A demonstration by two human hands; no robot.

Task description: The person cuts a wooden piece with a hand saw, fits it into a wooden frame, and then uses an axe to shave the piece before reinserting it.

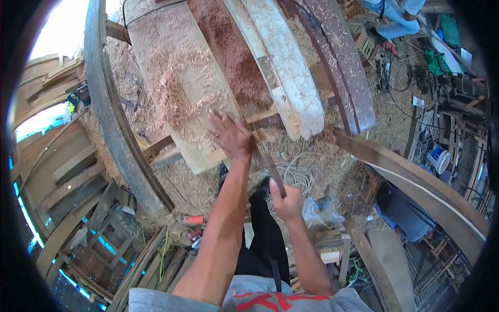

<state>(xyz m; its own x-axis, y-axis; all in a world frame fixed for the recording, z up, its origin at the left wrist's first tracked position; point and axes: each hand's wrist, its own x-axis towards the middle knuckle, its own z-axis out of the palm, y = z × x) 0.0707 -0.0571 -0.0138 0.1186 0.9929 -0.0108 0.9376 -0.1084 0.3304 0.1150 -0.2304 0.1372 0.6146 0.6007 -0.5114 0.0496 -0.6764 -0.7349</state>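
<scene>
My left hand [233,138] lies with fingers spread at the near right corner of a wide pale plank [200,83], palm down. A small light strip of wood shows beside its wrist. My right hand [285,200] is wrapped around the near end of a long, narrow dark tool [271,167]. That tool slants up and left toward the plank's edge by my left hand; its exact kind cannot be made out. Curled wood shavings [169,99] cover much of the plank.
Curved timbers, one whitish [293,67] and one dark brown [343,67], lie to the right. A long curved beam [112,104] stands left. Coiled rope [296,179] and a red object [193,220] lie on the shaving-covered ground. Another person's legs [397,26] show upper right.
</scene>
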